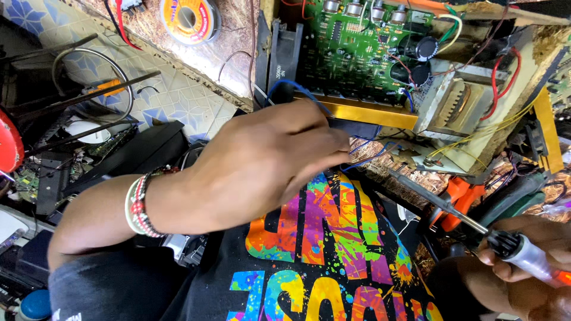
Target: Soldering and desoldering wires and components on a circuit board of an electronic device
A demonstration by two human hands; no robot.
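My left hand [267,160] reaches across my body, its fingers pinched on thin blue wires [366,151] just below a gold metal bar [369,112]. A green circuit board [357,47] with black capacitors sits above that bar. My right hand [529,267] at the lower right grips a soldering iron [476,229] by its clear handle. The iron's metal tip points up-left and ends near the blue wires, a little short of my left fingertips. A beaded bracelet [140,205] circles my left wrist.
A transformer [455,101] with red and yellow wires stands right of the board. A solder spool [190,19] lies on the worktop at top. Orange-handled pliers [461,199] lie under the iron. Black parts and cables crowd the tiled floor at left.
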